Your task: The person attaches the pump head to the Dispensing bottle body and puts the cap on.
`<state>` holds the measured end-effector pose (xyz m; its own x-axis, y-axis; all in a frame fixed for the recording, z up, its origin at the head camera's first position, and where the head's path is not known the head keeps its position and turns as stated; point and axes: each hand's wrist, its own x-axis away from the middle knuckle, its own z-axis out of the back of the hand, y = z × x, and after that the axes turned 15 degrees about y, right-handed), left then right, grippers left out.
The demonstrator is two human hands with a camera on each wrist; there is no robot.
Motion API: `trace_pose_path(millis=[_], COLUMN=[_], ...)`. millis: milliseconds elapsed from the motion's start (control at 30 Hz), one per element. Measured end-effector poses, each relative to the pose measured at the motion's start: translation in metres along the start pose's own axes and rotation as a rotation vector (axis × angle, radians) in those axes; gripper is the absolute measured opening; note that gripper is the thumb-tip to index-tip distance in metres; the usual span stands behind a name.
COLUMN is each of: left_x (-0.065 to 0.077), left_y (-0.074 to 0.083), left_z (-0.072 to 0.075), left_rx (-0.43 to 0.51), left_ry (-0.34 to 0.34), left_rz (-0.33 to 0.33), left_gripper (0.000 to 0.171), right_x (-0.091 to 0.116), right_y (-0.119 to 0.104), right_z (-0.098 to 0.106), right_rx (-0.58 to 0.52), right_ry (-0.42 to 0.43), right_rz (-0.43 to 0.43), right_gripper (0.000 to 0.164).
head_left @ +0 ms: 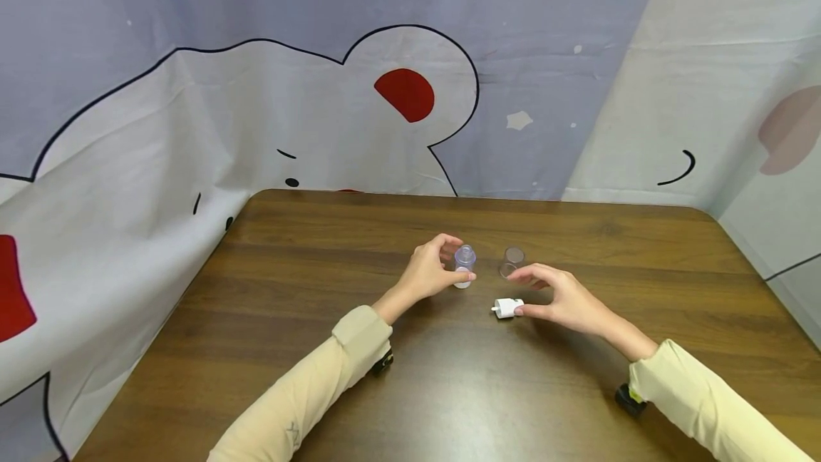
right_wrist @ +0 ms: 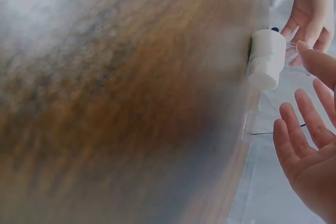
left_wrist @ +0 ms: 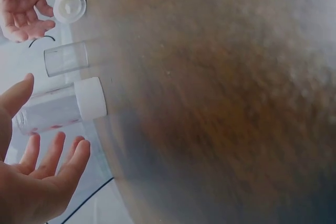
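Note:
A small clear bottle (head_left: 465, 260) with a white base (left_wrist: 91, 98) stands upright on the table. My left hand (head_left: 428, 268) is around it, thumb in front and fingers behind; in the left wrist view the fingers look apart from its wall. To the right, a white pump head (head_left: 507, 307) lies on its side, its thin nozzle pointing left. My right hand (head_left: 564, 299) is beside it with spread fingers, the thumb at its right end; whether the thumb touches it I cannot tell. A clear cap (head_left: 513, 261) stands behind, close to the right fingertips.
Everything rests on a brown wood-grain table (head_left: 308, 255) with rounded far corners. A patterned cloth (head_left: 308, 113) hangs behind the far edge and along the sides. Dark wrist devices (head_left: 631, 401) show below the sleeves.

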<state>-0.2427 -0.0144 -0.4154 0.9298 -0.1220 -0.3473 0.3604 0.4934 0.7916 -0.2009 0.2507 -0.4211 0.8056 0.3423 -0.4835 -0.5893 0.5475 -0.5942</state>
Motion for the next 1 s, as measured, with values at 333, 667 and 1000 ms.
trace_pose_path(millis=[333,667,1000], left_x=[-0.002,-0.003,-0.002], left_y=[-0.001,0.0,-0.001], left_z=[-0.005,-0.009,-0.01], left_rx=[0.098,0.12,0.119], left_ry=[-0.024,-0.032,-0.027], left_rz=[0.084,0.092,0.092], left_gripper=[0.053,0.053,0.05], right_x=[0.001,0.002,0.003], right_y=[0.006,0.007,0.009], right_z=[-0.003,-0.006,-0.012], right_rx=[-0.09,-0.146,-0.176], right_ry=[-0.047,-0.07,-0.095], right_rz=[-0.086,-0.112,-0.098], right_gripper=[0.048,0.048,0.043])
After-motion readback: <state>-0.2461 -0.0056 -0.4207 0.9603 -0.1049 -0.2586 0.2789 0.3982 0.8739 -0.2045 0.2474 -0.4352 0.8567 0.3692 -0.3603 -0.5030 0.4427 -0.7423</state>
